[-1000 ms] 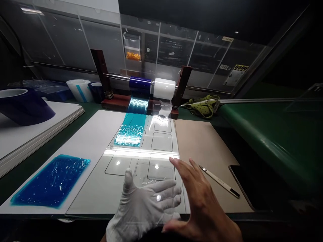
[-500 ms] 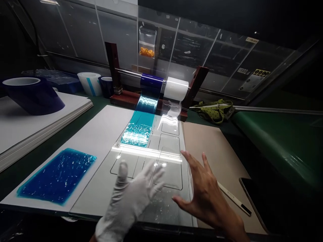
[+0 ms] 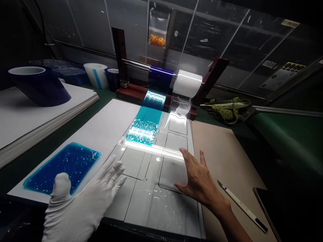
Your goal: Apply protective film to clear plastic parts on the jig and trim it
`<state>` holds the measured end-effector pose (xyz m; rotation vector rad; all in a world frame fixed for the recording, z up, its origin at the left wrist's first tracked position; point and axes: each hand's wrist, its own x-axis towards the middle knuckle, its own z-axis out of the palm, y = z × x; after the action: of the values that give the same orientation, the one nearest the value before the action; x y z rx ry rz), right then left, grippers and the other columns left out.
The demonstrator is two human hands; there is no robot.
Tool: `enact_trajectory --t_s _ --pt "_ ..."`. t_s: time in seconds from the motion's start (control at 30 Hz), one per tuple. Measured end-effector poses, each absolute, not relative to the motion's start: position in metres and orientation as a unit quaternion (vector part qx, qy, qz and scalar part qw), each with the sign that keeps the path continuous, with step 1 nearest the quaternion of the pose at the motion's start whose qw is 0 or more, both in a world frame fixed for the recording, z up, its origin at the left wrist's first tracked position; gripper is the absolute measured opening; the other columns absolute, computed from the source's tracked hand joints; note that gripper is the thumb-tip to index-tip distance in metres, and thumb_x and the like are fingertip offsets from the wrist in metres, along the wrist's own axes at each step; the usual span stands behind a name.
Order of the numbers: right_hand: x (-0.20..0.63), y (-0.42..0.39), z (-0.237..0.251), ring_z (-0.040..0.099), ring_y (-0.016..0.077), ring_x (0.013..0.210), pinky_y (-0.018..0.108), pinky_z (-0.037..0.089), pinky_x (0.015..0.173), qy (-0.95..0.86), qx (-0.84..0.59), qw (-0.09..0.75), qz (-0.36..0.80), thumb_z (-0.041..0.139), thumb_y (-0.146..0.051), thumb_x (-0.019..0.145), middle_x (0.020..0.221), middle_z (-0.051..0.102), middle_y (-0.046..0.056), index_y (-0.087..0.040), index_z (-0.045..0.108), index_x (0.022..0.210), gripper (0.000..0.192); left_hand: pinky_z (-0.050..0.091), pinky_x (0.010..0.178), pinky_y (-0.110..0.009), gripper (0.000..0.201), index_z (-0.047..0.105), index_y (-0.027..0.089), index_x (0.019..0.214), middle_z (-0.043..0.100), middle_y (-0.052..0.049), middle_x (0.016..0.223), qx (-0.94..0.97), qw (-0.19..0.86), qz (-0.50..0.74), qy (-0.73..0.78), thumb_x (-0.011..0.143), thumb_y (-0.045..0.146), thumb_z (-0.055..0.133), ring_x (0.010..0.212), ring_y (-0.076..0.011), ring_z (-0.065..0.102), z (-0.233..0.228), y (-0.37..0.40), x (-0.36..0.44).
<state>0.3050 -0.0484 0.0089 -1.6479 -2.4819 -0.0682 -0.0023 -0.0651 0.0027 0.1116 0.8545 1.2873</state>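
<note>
My left hand (image 3: 83, 198), in a white glove, hovers with spread fingers between the stack of blue film sheets (image 3: 63, 164) and the glass plate (image 3: 136, 191). Bare and with fingers apart, my right hand (image 3: 199, 178) is over the right side of the plate, beside a clear rectangular piece (image 3: 171, 171) on the marked outlines. Whether it touches that piece I cannot tell. Farther back, a blue film roll (image 3: 161, 79) and a clear film roll (image 3: 188, 82) sit on a rod, their film ends running down onto the glass.
A craft knife (image 3: 242, 205) and a dark phone (image 3: 264, 208) lie on the brown board (image 3: 219, 151) at right. A large blue roll (image 3: 40, 87) stands on a paper stack (image 3: 15, 131) at left. Behind is a green dotted pouch (image 3: 227, 109).
My left hand has moved left, from over the glass middle toward the blue sheets. My right hand stays near the plate's right side. The camera view has shifted slightly.
</note>
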Motion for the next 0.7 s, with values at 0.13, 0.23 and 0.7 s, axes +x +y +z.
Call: enact_trajectory --t_s 0.13,0.23,0.7 --pt "0.307 -0.045 0.005 0.039 0.0357 0.136 0.067 0.002 0.115 -0.833 -0.547 0.076 -0.009 0.072 -0.031 0.072 0.145 0.044 0.024 -0.007 0.006 0.151 0.106 0.036 0.106 -0.055 0.093 0.042 0.010 0.141 0.052 -0.022 0.138 0.042 0.712 0.580 0.393 0.073 0.074 0.054 0.127 -0.0370 0.051 0.008 -0.065 0.001" --pt "0.309 -0.042 0.001 0.041 0.0354 0.136 0.067 0.003 0.114 -0.835 -0.545 0.074 0.000 0.072 -0.031 0.072 0.145 0.044 0.024 -0.008 0.004 0.151 0.107 0.028 0.112 -0.054 0.091 0.039 0.013 0.142 0.053 -0.019 0.138 0.038 0.708 0.582 0.399 0.075 0.073 0.054 0.128 -0.0336 0.051 0.010 -0.063 0.004" --pt "0.318 -0.039 0.001 0.027 0.0361 0.142 0.069 0.007 0.113 -0.821 -0.563 0.095 0.021 0.076 -0.037 0.070 0.154 0.028 0.022 -0.010 -0.009 0.153 0.122 0.019 0.118 -0.053 0.082 0.039 0.033 0.142 0.040 -0.005 0.151 0.265 0.682 0.462 0.501 0.074 0.078 0.046 0.140 -0.0303 0.034 0.038 0.005 -0.001"
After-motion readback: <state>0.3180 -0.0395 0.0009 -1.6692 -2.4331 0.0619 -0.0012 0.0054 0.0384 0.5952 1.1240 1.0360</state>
